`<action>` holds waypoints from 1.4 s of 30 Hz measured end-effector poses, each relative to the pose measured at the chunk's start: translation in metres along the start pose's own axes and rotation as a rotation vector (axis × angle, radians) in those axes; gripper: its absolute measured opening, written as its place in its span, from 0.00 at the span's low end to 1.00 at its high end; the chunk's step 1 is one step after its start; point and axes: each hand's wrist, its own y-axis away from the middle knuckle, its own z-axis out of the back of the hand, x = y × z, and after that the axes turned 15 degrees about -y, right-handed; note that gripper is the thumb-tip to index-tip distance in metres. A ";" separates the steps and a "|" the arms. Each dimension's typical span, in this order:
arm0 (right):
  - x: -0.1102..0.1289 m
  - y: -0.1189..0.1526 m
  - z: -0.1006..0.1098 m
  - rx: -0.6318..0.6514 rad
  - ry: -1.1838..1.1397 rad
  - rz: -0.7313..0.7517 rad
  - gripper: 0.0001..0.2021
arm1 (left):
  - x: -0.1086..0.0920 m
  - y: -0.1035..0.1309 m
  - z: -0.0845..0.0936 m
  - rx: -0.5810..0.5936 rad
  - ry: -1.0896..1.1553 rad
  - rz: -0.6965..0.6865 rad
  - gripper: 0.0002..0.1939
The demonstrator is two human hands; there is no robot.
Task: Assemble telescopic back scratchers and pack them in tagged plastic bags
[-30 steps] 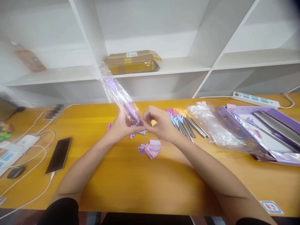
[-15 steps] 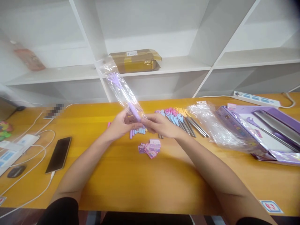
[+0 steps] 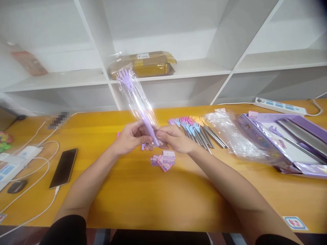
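Observation:
A purple back scratcher (image 3: 125, 79) with a hand-shaped head is inside a clear plastic sleeve (image 3: 146, 98), tilted up and to the left. My left hand (image 3: 131, 137) is closed around the handle end from the left. From the right, my right hand (image 3: 175, 137) pinches the same lower end through the plastic. Beneath my hands lies a small pile of pink and purple printed cards (image 3: 164, 160). Right of my right hand, several back scratchers (image 3: 196, 131) with blue, pink, purple and yellow heads lie on the table. Their handle ends are mostly hidden behind my hands.
Clear plastic sleeves (image 3: 237, 139) lie beside a purple open box (image 3: 284, 160) holding a purple scratcher. At left are a phone (image 3: 63, 168), white cables and a power strip (image 3: 19, 161). A taped carton (image 3: 153, 64) sits on the shelf behind; another power strip (image 3: 281, 106) is back right.
Both hands have moved slightly down at the handle end. The scratcher's head has come to face me more fully, and the sleeve looks straighter around it.

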 end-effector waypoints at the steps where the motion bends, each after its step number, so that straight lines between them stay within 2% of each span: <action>1: 0.001 0.001 -0.001 0.012 0.000 -0.009 0.26 | 0.000 0.000 0.001 0.014 -0.002 0.009 0.22; 8: 0.009 0.006 0.001 0.085 0.053 -0.110 0.25 | 0.005 -0.002 0.013 0.134 0.011 0.029 0.20; 13: 0.005 0.004 0.005 0.159 0.284 -0.197 0.22 | 0.016 -0.004 0.046 0.264 -0.192 0.094 0.22; 15: -0.003 0.000 0.001 0.210 0.343 -0.246 0.20 | 0.021 -0.008 0.062 0.182 -0.159 0.091 0.27; 17: -0.016 -0.005 -0.006 0.282 0.383 -0.304 0.20 | 0.026 -0.013 0.075 -0.047 -0.036 0.076 0.29; 19: -0.033 -0.008 -0.015 0.372 0.406 -0.408 0.20 | 0.031 -0.018 0.087 -0.269 0.055 0.071 0.26; 21: -0.050 -0.010 -0.022 0.494 0.377 -0.576 0.17 | 0.038 -0.021 0.095 -0.342 0.046 0.096 0.21; 23: -0.065 -0.009 -0.026 0.603 0.317 -0.749 0.14 | 0.045 -0.020 0.100 -0.258 -0.064 0.150 0.20; 26: -0.077 -0.007 -0.024 0.658 0.276 -0.865 0.13 | 0.052 -0.018 0.102 -0.025 -0.322 0.248 0.22; 30: -0.074 -0.005 -0.016 0.666 0.288 -0.896 0.12 | 0.046 -0.012 0.106 0.159 -0.831 0.273 0.26; 33: -0.063 -0.005 -0.012 0.641 0.285 -0.848 0.14 | 0.037 -0.002 0.119 0.282 -1.076 0.391 0.27; 35: -0.054 -0.005 -0.012 0.610 0.278 -0.797 0.15 | 0.033 0.005 0.132 0.339 -1.120 0.461 0.28; 38: -0.040 -0.003 -0.013 0.595 0.271 -0.732 0.15 | 0.033 0.011 0.146 0.311 -1.092 0.496 0.33; 40: -0.032 -0.002 -0.015 0.596 0.281 -0.708 0.16 | 0.038 0.010 0.148 0.306 -0.980 0.497 0.38; 42: -0.024 -0.001 -0.017 0.588 0.298 -0.687 0.16 | 0.045 0.006 0.143 0.331 -0.790 0.469 0.40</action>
